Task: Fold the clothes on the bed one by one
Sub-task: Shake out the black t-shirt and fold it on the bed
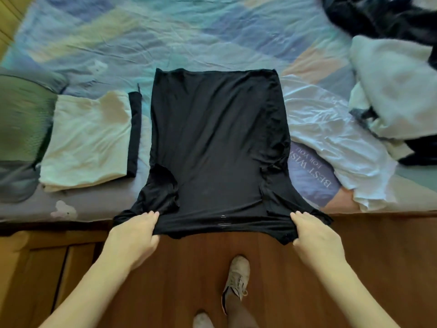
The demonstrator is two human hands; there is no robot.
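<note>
The left hand (134, 233) and right hand (314, 233) each pinch a shoulder of the black shirt (217, 138). It lies flat on the bed (165, 31), so folding probably begins next.

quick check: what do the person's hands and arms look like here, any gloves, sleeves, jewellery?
Both arms are bare from the frame's bottom edge to the wrist: no sleeves show. The left hand and right hand are bare too, with no gloves. No rings, watch or bracelet show on the sides that face the camera. Fingernails are too small to judge.
</note>
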